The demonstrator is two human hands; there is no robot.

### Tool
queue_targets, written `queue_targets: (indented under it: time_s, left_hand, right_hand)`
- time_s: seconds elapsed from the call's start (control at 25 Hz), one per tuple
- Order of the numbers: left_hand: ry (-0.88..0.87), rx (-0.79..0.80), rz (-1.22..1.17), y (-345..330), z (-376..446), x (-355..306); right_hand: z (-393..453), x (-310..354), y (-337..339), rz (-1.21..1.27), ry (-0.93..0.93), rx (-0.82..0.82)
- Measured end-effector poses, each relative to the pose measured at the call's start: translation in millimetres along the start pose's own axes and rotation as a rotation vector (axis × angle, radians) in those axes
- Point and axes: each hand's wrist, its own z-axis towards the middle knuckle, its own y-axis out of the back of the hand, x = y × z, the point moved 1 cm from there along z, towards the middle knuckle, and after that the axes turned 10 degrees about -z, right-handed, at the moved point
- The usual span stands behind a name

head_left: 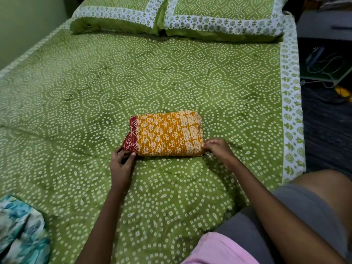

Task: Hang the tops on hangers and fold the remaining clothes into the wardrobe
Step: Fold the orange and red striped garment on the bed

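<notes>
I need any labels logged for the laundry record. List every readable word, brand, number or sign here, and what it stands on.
None: no readable text anywhere.
The folded orange garment and the green bedspread carry only printed patterns.
The items beside the bed are too dark and blurred to read.

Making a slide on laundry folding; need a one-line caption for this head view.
Left hand and right hand grip the near corners of a folded orange garment on a green bedspread.
</notes>
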Motion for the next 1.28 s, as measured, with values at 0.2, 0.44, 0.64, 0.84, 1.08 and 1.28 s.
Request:
queue_targets:
  time_s: [0.2, 0.44, 0.64, 0.84, 1.08, 1.28]
  left_hand:
    - [-0.009, -0.251, -0.068, -14, 3, 8]
    - [0.004, -0.228, 0.122, -27, 13, 8]
    - [0.175, -0.257, 0.106, -30, 36, 7]
    - [0.12, -0.199, 0.066, -23, 27, 13]
    - [0.108, -0.123, -0.018, -28, 37, 3]
    - [0.296, -0.212, -0.064, -26, 48, 17]
  right_hand:
    - [10, 20, -22, 0.09, -0.073, -0.118]
    - [10, 15, -33, 0.109, -0.052, -0.199]
    - [14, 17, -36, 0.087, -0.07, -0.231]
    - [18, 12, -29, -0.046, 0.029, -0.303]
    - [24, 16, -30, 0.12, -0.081, -0.257]
    - [29, 20, -29, 0.233, -0.156, -0.202]
